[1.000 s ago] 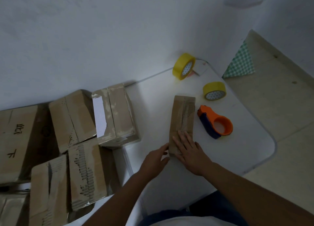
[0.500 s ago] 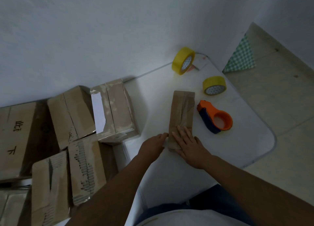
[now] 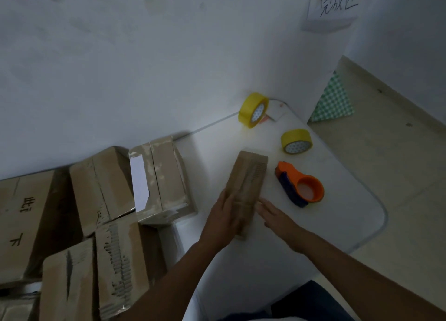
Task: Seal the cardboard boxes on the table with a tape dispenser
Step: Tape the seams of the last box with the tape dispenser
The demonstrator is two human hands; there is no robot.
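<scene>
Fingers flat against box

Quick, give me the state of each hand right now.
Left hand: open, flat against the left side of the small cardboard box.
Right hand: open, fingers straight, beside the box's right side; contact cannot be told.

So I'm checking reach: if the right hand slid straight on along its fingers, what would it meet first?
Probably the small cardboard box: the right hand points its fingers at its near right edge.
</scene>
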